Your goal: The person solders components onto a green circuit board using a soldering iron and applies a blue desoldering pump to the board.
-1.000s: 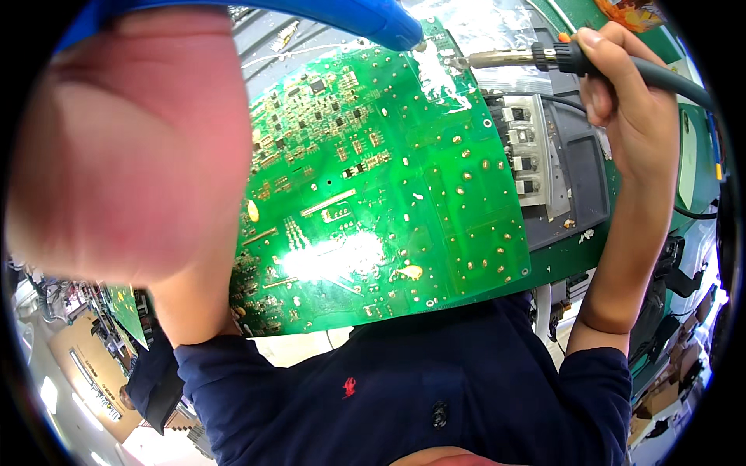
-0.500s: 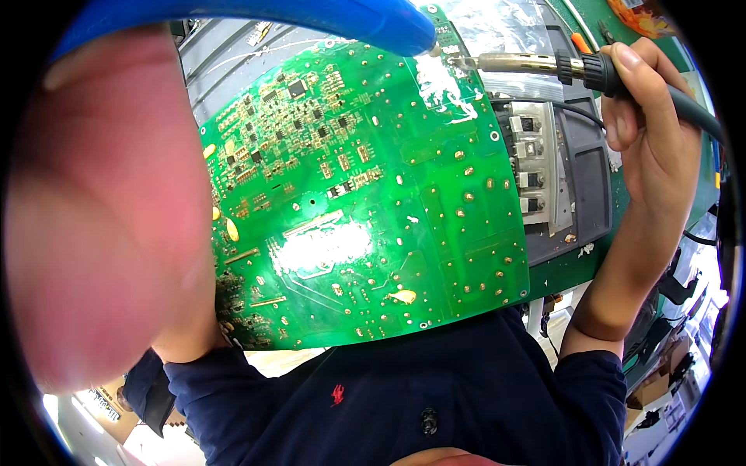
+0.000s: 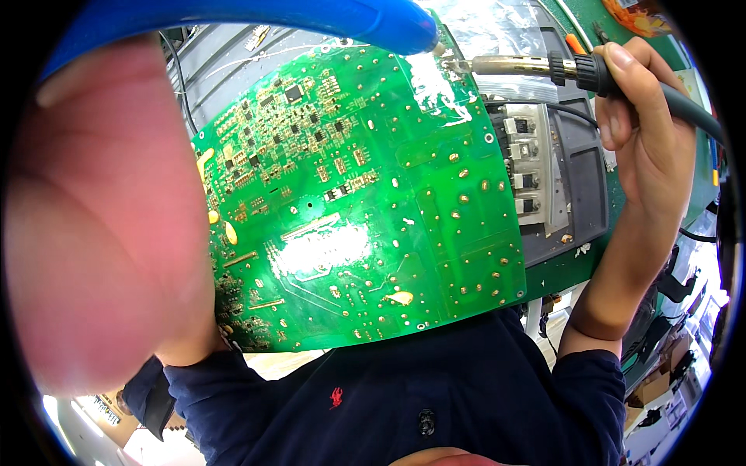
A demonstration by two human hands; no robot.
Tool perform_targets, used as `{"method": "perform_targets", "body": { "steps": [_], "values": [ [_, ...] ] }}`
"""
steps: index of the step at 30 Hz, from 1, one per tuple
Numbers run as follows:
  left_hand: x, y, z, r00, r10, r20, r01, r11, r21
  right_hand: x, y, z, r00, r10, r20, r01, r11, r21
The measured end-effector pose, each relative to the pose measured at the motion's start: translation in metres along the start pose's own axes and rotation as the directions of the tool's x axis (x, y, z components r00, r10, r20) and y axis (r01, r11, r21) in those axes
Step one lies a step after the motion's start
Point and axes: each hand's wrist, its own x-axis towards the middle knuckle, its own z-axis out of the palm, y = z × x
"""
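A large green circuit board (image 3: 435,225) lies tilted in front of my chest, covered with small parts and solder joints. My left hand (image 3: 116,210), very near and blurred, is closed round a blue solder sucker (image 3: 342,22); its grip is partly hidden. The sucker's pale nozzle points down at the board's far right corner. In my right hand (image 3: 641,109) is a soldering iron (image 3: 513,65), held by its black handle like a pen. Its tip meets the same spot, close beside the nozzle, next to a shiny whitish patch.
Under the board is a grey ribbed tray (image 3: 575,182) on a green work surface (image 3: 563,283). A strip of packaged black components (image 3: 527,159) lies on the tray, right of the board. Clear plastic bags (image 3: 505,35) lie behind. The iron's dark cable (image 3: 694,113) runs off right.
The board and the soldering iron have shifted slightly left in view. The solder sucker's nozzle has come a little right and down, nearer the iron's tip. Both holds are unchanged.
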Motion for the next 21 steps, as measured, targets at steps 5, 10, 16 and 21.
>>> {"method": "perform_targets", "body": {
  "steps": [5, 10, 16, 21],
  "values": [
    [-0.0021, 0.0035, 0.0023, 1.0, -0.001, -0.006, 0.001, 1.0, 0.001, 0.0011, -0.0027, 0.0045, 1.0, -0.015, 0.007, 0.015, 1.0, 0.006],
    [-0.0013, 0.0051, 0.0002, 1.0, 0.005, -0.015, -0.005, 1.0, -0.003, 0.0009, -0.0029, 0.0019, 1.0, 0.001, 0.013, -0.001, 1.0, 0.007],
    [-0.0015, 0.0062, 0.0023, 1.0, 0.006, -0.017, -0.007, 1.0, -0.005, 0.0007, -0.0026, 0.0029, 1.0, -0.006, 0.009, 0.006, 1.0, 0.006],
    [-0.0014, 0.0054, 0.0016, 1.0, 0.008, -0.015, -0.008, 1.0, -0.015, 0.0004, -0.0019, 0.0024, 1.0, -0.013, 0.007, 0.013, 1.0, -0.006]
  ]
}}
